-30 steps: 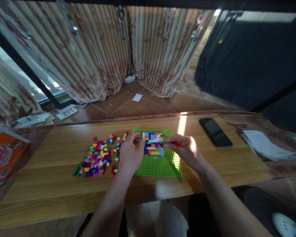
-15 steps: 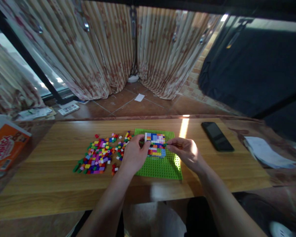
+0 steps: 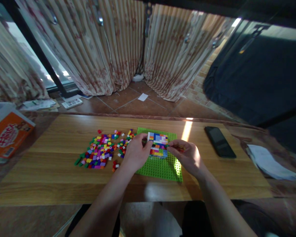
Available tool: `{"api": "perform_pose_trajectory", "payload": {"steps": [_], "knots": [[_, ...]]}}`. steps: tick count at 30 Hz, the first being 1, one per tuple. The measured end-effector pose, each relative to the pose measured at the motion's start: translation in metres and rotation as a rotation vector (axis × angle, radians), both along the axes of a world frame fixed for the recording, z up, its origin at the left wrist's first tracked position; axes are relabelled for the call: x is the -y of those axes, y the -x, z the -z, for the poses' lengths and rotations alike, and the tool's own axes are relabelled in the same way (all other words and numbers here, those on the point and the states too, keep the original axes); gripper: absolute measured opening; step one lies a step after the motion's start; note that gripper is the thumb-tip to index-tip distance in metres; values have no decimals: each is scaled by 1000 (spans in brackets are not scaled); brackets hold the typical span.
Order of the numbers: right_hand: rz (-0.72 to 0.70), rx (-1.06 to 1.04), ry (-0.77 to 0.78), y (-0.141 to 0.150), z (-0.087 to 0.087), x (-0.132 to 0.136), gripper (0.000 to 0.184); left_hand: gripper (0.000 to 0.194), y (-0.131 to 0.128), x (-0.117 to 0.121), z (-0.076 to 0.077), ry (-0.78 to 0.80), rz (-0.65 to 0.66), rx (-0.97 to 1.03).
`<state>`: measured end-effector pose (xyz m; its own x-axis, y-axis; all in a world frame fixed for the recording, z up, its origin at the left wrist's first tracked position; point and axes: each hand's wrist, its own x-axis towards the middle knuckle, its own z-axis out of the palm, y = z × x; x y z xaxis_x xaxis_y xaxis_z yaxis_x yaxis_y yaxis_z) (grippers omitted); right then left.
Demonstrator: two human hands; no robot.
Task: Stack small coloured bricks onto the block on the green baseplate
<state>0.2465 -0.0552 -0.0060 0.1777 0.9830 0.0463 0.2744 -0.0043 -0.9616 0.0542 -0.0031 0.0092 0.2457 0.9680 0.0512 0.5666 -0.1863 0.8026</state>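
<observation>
A green studded baseplate (image 3: 160,171) lies on the table with a multicoloured toy-brick build (image 3: 158,152) on its upper middle. My left hand (image 3: 136,152) is at the build's left edge, thumb over the bricks and fingers curled round the side; its fingertips are partly hidden. At the opposite edge, my right hand (image 3: 186,154) pinches a small dark green brick (image 3: 166,145) between thumb and forefinger, against or just beside the build. Left of the baseplate spreads a pile of loose toy bricks (image 3: 98,151) in many colours.
On the wooden table (image 3: 51,158), a black phone (image 3: 220,141) lies to the right. An orange-labelled plastic box (image 3: 11,135) stands beyond the left end. Papers (image 3: 271,163) lie off the right end. Curtains (image 3: 118,49) hang behind.
The view has turned slightly, shifting the scene within the picture. Both hands stay at the build, with the right hand still pinching the green brick at its right edge.
</observation>
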Motion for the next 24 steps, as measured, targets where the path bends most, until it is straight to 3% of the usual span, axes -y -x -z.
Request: {"api": "perform_pose_trajectory", "payload": {"steps": [18,24], "knots": [[50,150,-25,4,-4,1,6,26,2,-1,1,12,26,30],[-12,190,-59,2,-1,2,30,24,3,-2,1,1,28,21]]}}
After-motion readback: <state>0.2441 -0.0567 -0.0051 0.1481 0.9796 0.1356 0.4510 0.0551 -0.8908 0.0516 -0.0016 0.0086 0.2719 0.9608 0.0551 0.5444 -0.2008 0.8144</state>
